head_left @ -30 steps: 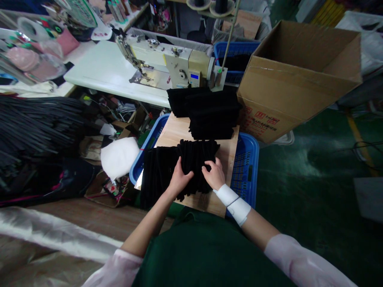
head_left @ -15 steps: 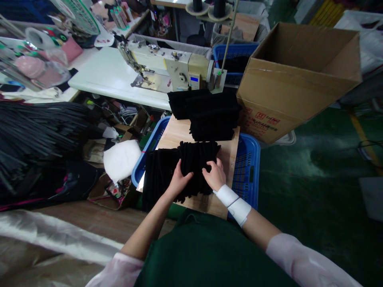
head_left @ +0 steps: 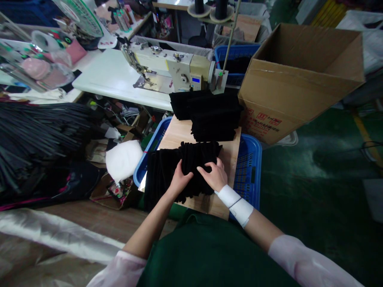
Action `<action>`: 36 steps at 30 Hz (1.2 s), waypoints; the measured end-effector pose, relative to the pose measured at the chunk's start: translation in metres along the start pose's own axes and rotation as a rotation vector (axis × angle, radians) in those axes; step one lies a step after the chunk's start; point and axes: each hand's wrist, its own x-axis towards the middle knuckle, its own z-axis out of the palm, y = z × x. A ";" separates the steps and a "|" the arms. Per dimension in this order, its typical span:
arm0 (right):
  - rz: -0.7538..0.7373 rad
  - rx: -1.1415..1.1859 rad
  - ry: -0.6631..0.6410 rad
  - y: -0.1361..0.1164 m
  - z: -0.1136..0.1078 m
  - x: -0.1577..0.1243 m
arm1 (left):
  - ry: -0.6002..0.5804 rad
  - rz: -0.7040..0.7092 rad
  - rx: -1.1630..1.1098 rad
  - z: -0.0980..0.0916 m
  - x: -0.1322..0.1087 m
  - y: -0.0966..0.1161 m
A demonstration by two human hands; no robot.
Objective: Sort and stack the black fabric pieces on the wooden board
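Grip: left hand (head_left: 178,181) and right hand (head_left: 217,176) rest on black cloth pieces (head_left: 194,157), thumbs parted from fingers (whether any fold is pinched cannot be told).
Cloth: the pieces sit in a tight row on a wooden board (head_left: 171,133) over a blue basket (head_left: 257,167).
Sewing machine (head_left: 178,67): beyond a folded black stack (head_left: 214,115) at the board's far end.

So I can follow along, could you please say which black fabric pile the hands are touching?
The front pile, nearest the green apron; the rear fabric, nearer the sewing machine, is untouched.
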 end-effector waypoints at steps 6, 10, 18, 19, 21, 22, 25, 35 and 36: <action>-0.063 -0.075 -0.076 0.002 0.000 -0.002 | 0.007 0.017 0.005 -0.001 0.003 -0.002; -0.077 -0.160 -0.118 0.013 -0.005 0.000 | -0.031 -0.048 -0.102 -0.015 0.001 -0.006; -0.084 -0.135 -0.126 0.003 -0.006 0.000 | -0.075 -0.111 -0.173 -0.020 -0.003 0.003; -0.073 -0.108 -0.119 0.000 -0.005 0.000 | -0.078 -0.105 -0.177 -0.018 -0.003 0.003; -0.060 -0.061 -0.098 -0.004 -0.003 0.000 | -0.073 -0.094 -0.177 -0.015 -0.004 0.004; -0.057 -0.044 -0.086 -0.006 -0.002 0.000 | -0.068 -0.085 -0.174 -0.013 -0.005 0.004; -0.054 -0.027 -0.058 -0.010 0.002 -0.001 | -0.064 -0.077 -0.156 -0.012 -0.005 0.005; -0.051 -0.071 -0.025 -0.016 0.010 -0.001 | -0.027 -0.014 0.012 -0.002 0.000 0.013; -0.046 -0.069 -0.027 -0.015 0.009 0.000 | -0.029 -0.022 0.013 -0.001 -0.001 0.013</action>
